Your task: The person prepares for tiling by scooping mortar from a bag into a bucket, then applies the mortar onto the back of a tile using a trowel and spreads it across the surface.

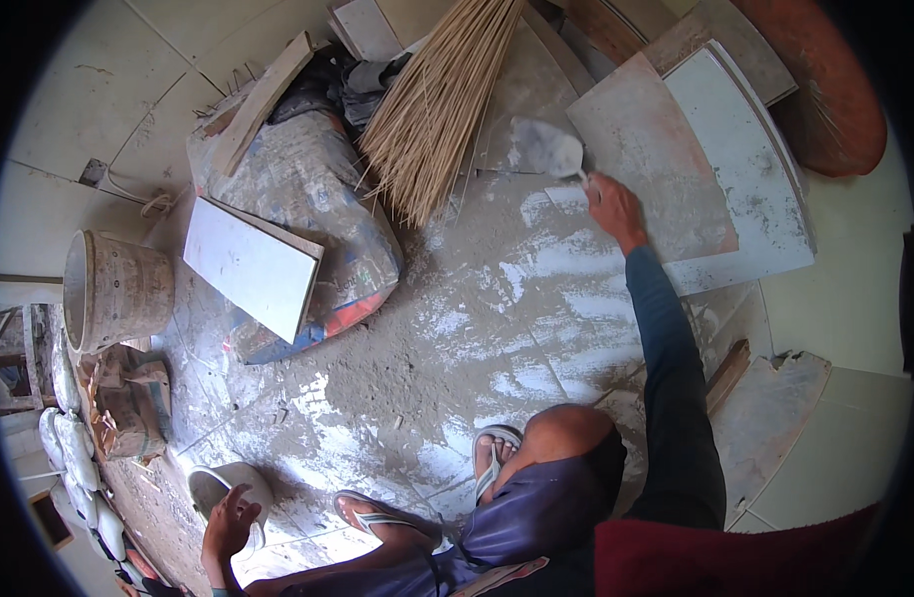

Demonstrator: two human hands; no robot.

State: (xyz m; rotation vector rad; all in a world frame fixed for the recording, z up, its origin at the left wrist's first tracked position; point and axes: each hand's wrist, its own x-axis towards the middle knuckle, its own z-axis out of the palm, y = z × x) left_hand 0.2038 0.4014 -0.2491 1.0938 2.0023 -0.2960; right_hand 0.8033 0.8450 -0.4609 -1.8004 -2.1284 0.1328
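My right hand reaches far forward, closed round the handle of a trowel. The trowel's grey, mortar-smeared blade points left, close above the dusty tiled floor beside the tile sheets. At the lower left, my left hand is over the near side of a small whitish bucket. Its fingers are apart, with nothing seen between them; whether they touch the bucket I cannot tell. Grey powder and white smears cover the floor between my hands.
A straw broom lies at the back, next to a filled sack topped by a white tile piece. Leaning tile sheets stand at the right. A large dirty bucket and a torn paper bag are at the left.
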